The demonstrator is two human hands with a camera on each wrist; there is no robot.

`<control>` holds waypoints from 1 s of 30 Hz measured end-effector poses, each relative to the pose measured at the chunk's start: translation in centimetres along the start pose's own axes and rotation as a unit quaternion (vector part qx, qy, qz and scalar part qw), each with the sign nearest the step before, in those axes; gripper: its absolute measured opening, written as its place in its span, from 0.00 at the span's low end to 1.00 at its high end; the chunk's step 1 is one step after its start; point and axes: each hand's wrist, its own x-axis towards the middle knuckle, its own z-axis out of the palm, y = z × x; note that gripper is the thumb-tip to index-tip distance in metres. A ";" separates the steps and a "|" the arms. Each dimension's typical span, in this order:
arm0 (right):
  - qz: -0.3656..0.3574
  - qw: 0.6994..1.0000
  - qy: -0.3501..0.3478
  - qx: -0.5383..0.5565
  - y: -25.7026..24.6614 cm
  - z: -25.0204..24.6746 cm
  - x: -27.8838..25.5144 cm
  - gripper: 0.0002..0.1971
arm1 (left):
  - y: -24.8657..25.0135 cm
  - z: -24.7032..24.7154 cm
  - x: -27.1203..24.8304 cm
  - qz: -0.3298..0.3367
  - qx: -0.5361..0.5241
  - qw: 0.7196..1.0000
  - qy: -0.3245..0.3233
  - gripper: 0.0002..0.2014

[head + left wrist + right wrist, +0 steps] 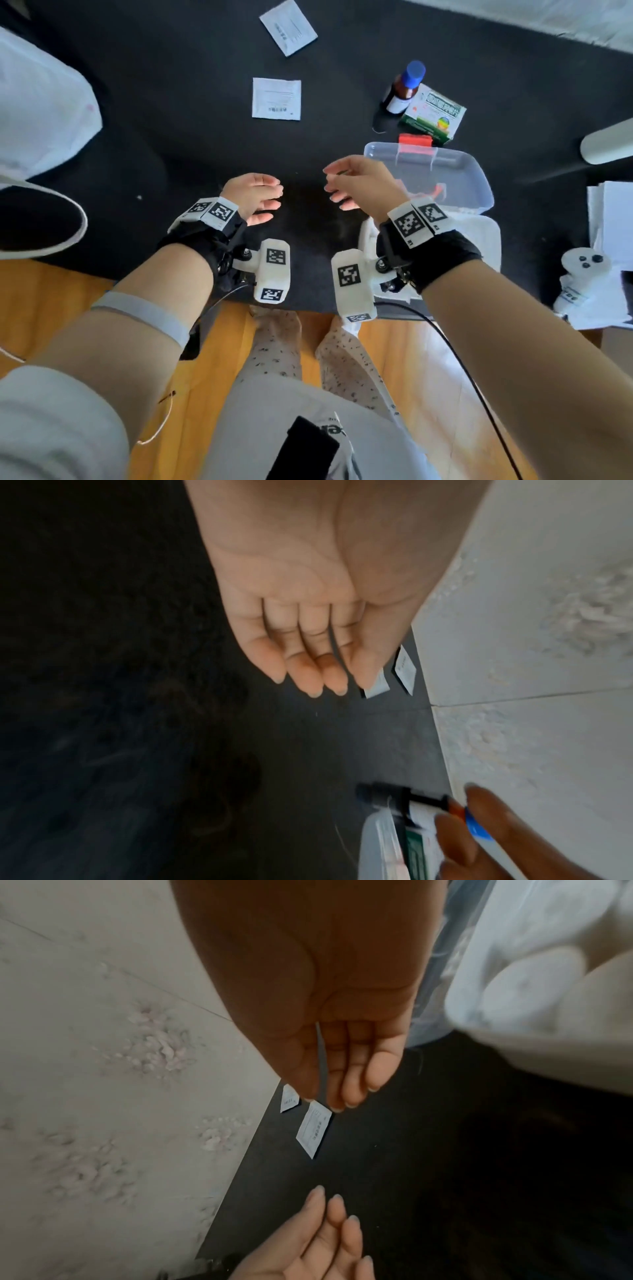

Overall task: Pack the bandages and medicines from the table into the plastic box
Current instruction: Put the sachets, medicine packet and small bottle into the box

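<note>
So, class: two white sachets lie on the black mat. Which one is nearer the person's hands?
The square-lying sachet, nearer the hands; the other sachet lies turned cornerwise, farther up the mat.

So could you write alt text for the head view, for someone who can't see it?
Two empty hands, left and right, hover over a dark table beside an open plastic box. Beyond lie two white sachets, a bottle and a green carton.
</note>
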 end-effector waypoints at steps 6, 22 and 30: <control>0.067 0.995 0.035 0.065 -2.8 2.8 5.5 0.05 | 5.0 -6.4 2.7 0.015 0.028 0.999 0.018 0.09; 0.002 0.970 0.124 -0.211 -5.8 5.4 20.5 0.30 | 12.8 -8.9 13.5 0.034 0.082 0.994 0.068 0.09; 0.003 0.974 0.118 -0.195 -3.7 1.8 21.2 0.13 | 15.3 -5.3 20.3 0.102 0.223 0.965 0.095 0.17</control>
